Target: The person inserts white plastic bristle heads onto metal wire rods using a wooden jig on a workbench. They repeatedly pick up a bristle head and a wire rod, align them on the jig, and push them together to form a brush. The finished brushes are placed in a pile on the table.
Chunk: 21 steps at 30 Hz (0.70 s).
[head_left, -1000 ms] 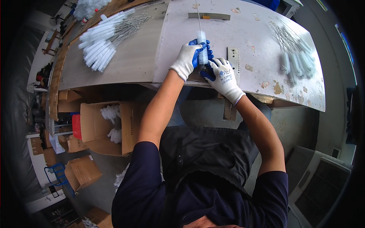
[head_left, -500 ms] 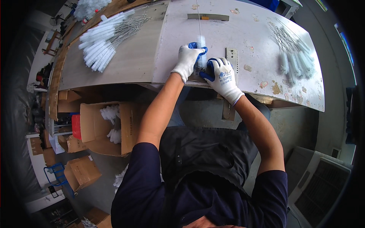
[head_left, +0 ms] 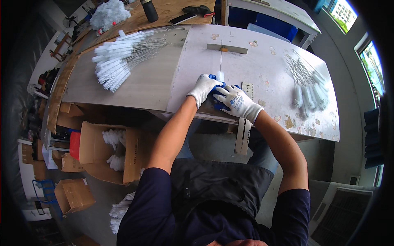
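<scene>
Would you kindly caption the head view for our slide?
Both gloved hands grip a wire-stemmed bottle brush on a worn white workbench.

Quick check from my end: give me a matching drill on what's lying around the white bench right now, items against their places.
Things:
1. pile of white brushes
2. bundle of wire brushes
3. open cardboard box
4. single brush

Places:
A. under the bench, on the left
B. bench top, far left
C. at both hands, centre
D. bench top, right

Pairs: 1-B, 2-D, 3-A, 4-C

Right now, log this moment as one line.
left hand: grips wire brush | right hand: on same brush | pile of brushes: left on bench
</scene>
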### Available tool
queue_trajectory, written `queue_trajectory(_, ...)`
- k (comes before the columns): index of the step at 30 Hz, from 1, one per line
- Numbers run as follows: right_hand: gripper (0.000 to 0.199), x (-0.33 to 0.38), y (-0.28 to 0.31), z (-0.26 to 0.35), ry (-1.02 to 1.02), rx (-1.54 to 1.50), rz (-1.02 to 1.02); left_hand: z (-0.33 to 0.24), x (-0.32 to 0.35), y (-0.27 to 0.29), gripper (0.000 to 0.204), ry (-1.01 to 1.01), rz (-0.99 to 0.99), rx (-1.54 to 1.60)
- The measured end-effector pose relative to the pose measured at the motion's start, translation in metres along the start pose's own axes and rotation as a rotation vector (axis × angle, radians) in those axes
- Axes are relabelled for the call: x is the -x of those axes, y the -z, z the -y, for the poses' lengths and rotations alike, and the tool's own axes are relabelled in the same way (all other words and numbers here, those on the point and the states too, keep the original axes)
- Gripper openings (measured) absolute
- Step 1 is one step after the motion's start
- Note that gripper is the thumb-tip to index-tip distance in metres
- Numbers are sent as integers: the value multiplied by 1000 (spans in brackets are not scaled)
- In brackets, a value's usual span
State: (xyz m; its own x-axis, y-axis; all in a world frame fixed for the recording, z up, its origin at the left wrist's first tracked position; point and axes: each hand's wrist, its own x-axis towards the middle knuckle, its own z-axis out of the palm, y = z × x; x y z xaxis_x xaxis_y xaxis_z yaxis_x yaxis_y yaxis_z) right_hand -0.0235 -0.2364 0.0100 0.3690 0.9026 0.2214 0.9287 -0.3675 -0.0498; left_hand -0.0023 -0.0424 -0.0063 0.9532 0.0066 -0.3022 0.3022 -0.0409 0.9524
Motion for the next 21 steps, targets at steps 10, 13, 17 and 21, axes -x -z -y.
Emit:
queue_trajectory(10, 29, -10, 5, -8, 150, 70, 45, 1, -12, 1, 11, -19, 59, -137)
queue_trajectory(13, 26, -10, 5, -1, 76, 144, 107, -8, -15, -5, 15, 38, 175, -157)
queue_trajectory(17, 25, -20, 22, 15, -20, 198, 287, -2, -7, -10, 16, 30, 22, 168)
queue_trajectory(21, 25, -28, 40, 40, -149, 255, 450, 33, 40, -12, 20, -428, -425, 139)
